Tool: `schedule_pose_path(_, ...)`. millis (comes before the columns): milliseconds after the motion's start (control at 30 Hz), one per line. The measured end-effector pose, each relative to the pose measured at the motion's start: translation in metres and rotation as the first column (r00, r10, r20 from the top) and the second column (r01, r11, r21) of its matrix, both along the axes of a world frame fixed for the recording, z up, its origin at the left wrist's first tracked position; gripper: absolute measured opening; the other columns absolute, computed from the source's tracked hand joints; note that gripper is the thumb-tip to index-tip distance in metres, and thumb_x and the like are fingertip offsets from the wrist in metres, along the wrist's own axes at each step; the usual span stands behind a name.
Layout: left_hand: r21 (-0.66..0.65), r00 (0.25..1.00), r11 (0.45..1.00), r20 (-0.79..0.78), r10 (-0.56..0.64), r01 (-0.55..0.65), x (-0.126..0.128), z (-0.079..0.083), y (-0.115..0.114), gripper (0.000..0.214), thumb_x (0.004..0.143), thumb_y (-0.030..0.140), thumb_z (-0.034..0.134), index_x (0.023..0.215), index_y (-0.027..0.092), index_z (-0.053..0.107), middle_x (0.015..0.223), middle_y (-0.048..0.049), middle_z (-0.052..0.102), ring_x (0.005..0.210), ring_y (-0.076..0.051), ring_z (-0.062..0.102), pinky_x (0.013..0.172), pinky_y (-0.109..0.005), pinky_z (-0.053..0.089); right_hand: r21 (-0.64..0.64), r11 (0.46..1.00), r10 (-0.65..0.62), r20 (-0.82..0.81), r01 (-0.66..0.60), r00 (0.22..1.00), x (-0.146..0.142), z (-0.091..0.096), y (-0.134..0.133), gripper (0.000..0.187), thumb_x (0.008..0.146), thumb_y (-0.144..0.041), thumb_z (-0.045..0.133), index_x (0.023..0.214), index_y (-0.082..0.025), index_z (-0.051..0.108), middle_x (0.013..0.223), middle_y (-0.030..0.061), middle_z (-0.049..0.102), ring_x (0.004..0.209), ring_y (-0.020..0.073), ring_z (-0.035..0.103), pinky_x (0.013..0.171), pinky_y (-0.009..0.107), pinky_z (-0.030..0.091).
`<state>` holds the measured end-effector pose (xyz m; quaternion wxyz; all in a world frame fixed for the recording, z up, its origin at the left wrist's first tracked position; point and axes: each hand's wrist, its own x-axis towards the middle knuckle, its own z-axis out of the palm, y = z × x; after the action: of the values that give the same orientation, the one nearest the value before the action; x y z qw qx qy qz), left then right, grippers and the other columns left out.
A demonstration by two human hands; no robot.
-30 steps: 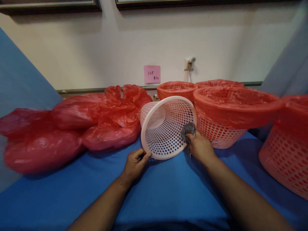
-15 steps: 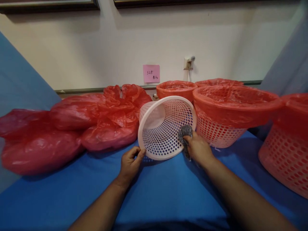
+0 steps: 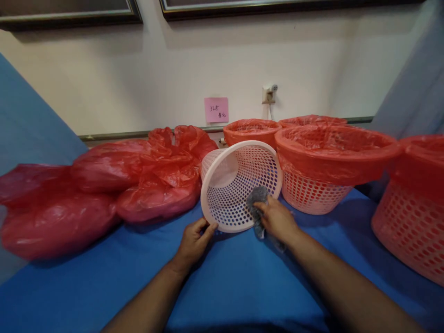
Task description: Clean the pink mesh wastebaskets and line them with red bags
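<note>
Several crumpled red plastic bags (image 3: 104,185) lie at left on the blue surface (image 3: 225,282). The left hand (image 3: 192,240) pinches the lower rim of a white perforated basket (image 3: 243,169) tipped on its side, and the right hand (image 3: 275,222) grips a crinkled grey pad (image 3: 255,201) against its inner wall, beside bag-lined red baskets (image 3: 329,162).

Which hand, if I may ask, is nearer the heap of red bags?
Left. The left hand grips the white basket by its rim, beside the red bags; the right hand, holding a grey cloth, is farther right.
</note>
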<state>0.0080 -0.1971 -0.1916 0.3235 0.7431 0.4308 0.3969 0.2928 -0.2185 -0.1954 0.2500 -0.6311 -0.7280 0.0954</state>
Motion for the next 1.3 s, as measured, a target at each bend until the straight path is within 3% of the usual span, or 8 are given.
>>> schedule_pose_path(133,0.11,0.999,0.993,0.021,0.04,-0.042,-0.003,0.005,-0.001,0.034,0.09,0.045,0.065,0.073,0.016,0.07,0.071,-0.0014,0.068,0.068,-0.016,0.06,0.067,-0.026,0.05,0.007,0.99,-0.14,0.016,0.14,0.99,0.004,0.003,0.002,0.048,0.093,-0.002,0.042,0.131,-0.014,0.068,0.13,0.0206,0.061,0.12,0.03,0.059,0.106,0.048,0.046)
schedule_pose_path(300,0.17,0.997,0.983,0.043,0.064,-0.07,-0.001,0.004,-0.002,0.033,0.091,0.042,0.064,0.069,0.017,0.066,0.065,0.0022,0.06,0.061,-0.013,0.053,0.061,-0.023,0.044,-0.026,0.969,0.242,-0.098,-0.245,0.965,-0.046,-0.004,-0.019,0.05,0.086,-0.014,0.069,0.132,-0.032,0.068,0.121,0.0022,0.069,0.112,0.0161,0.065,0.101,0.025,0.051)
schedule_pose_path(400,0.196,0.99,0.971,0.073,0.121,-0.133,-0.007,0.004,-0.001,0.035,0.091,0.041,0.065,0.066,0.018,0.061,0.062,0.0041,0.053,0.058,-0.011,0.047,0.058,-0.023,0.041,-0.006,0.926,0.368,-0.199,-0.377,0.908,-0.048,-0.003,-0.023,0.051,0.085,-0.017,0.069,0.134,-0.032,0.067,0.119,0.0018,0.068,0.111,0.0167,0.065,0.1,0.026,0.051)
schedule_pose_path(633,0.135,0.986,0.98,0.094,0.137,-0.149,-0.007,0.008,-0.001,0.036,0.093,0.046,0.063,0.068,0.019,0.058,0.064,0.0036,0.053,0.06,-0.012,0.047,0.057,-0.022,0.042,-0.002,0.994,-0.109,0.009,0.109,0.994,0.01,0.0,0.002,0.047,0.086,-0.003,0.052,0.127,-0.015,0.07,0.128,0.0193,0.061,0.114,0.0307,0.061,0.104,0.046,0.047)
schedule_pose_path(833,-0.07,0.988,0.987,-0.024,-0.15,0.148,0.011,-0.002,-0.001,0.027,0.086,0.042,0.069,0.079,0.017,0.074,0.063,-0.0003,0.066,0.056,-0.014,0.057,0.053,-0.023,0.049,-0.022,0.972,0.23,-0.142,-0.236,0.963,-0.021,-0.017,-0.004,0.049,0.084,-0.01,0.067,0.13,-0.026,0.07,0.119,0.0067,0.067,0.11,0.019,0.066,0.101,0.03,0.051)
schedule_pose_path(967,-0.088,0.984,0.982,-0.051,-0.173,0.168,0.013,-0.009,0.0,0.035,0.09,0.043,0.064,0.069,0.015,0.071,0.054,0.0004,0.062,0.048,-0.013,0.054,0.046,-0.022,0.045,0.004,0.931,0.357,-0.223,-0.366,0.907,-0.03,-0.022,-0.006,0.053,0.084,-0.012,0.069,0.134,-0.03,0.068,0.12,0.0048,0.068,0.113,0.019,0.065,0.1,0.031,0.052)
schedule_pose_path(1200,0.164,0.997,0.983,0.025,0.077,-0.08,-0.008,0.004,-0.001,0.035,0.089,0.043,0.068,0.066,0.018,0.063,0.063,0.002,0.056,0.06,-0.012,0.049,0.06,-0.023,0.042,0.034,0.989,-0.146,0.006,0.146,0.989,0.01,0.001,0.005,0.05,0.088,-0.002,0.049,0.13,-0.02,0.07,0.129,0.0172,0.061,0.118,0.0305,0.059,0.105,0.047,0.046)
schedule_pose_path(1300,0.185,0.996,0.979,0.038,0.079,-0.084,-0.009,0.006,-0.003,0.035,0.091,0.043,0.067,0.065,0.018,0.062,0.062,0.0023,0.056,0.06,-0.012,0.049,0.06,-0.024,0.043,0.027,0.988,-0.151,-0.004,0.151,0.989,0.004,0.001,0.003,0.045,0.089,-0.004,0.051,0.127,-0.017,0.071,0.126,0.0187,0.062,0.117,0.0308,0.06,0.105,0.047,0.047)
